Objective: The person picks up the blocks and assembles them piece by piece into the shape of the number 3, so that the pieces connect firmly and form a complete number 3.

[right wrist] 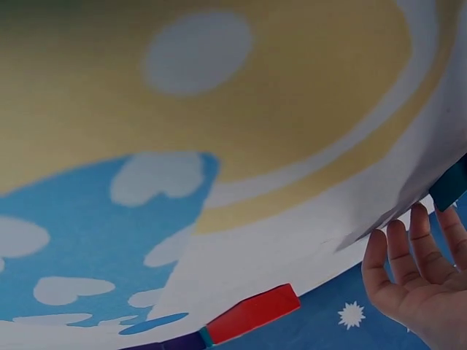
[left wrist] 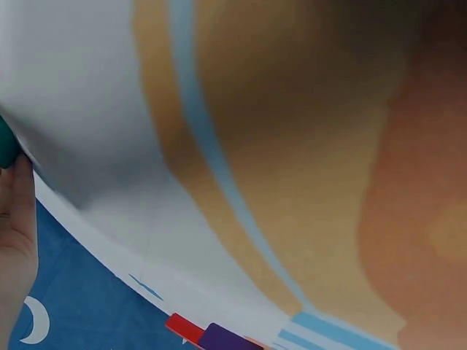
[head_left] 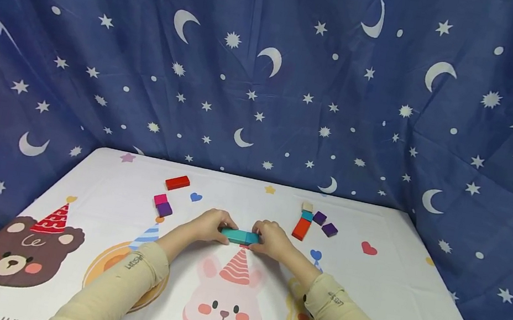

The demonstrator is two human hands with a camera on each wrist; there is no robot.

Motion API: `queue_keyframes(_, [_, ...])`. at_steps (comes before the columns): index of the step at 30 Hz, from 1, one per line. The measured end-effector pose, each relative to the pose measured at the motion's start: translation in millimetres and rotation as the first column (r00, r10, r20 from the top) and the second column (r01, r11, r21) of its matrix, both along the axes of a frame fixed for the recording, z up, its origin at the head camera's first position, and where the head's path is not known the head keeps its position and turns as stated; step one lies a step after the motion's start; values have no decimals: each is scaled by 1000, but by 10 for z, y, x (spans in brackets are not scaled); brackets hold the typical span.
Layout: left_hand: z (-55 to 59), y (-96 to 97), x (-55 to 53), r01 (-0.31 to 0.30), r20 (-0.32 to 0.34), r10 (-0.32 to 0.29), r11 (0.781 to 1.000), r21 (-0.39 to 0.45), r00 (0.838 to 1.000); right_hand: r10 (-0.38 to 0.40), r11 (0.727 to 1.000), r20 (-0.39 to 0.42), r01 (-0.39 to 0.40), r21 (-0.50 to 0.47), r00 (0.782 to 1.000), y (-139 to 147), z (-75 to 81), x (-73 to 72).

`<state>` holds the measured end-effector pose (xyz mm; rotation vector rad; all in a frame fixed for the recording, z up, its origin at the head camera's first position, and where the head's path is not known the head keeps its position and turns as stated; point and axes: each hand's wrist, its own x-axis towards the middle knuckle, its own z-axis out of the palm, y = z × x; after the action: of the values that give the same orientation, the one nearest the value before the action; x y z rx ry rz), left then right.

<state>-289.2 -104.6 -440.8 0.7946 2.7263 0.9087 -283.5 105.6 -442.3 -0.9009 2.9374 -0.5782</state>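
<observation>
Navy backdrop, moons and stars, hangs behind the work area. White tablecloth with cartoon prints lies under all the blocks. Pale sleeves reach in from the near side, one per arm. Left hand: thumb and fingers pinch the left end of the long teal block. Right hand: fingertips and thumb grip the right end of the blue block. Those two sit end to end mid-table, between the hands; can't tell if any weight is off the cloth. Wrist views only catch an end each, no help on the seam. Main risk, my read: uneven push from the two sides makes the pair kink or split at the joint; one hand lifting ahead of the other would do the same. Cloth could also drag and skew them. Second risk: right knuckles swing out and clip the orange-red block, nearest on that side. Red block is well clear, far left. Small magenta block and purple block touch, left of the left hand; a wide elbow or wrist move could scatter them.
</observation>
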Motion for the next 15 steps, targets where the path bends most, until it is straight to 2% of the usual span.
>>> queue_keyframes(6, [-6,-3,2,-12,-6,12,1000,3,1000,0,1000,-10,0,4,1000,-4,13,13])
queue_keyframes(15, [-31,0,-8,-10,-13,10,1000,8,1000,-73,997,30,73,-14,997,-21,4,103])
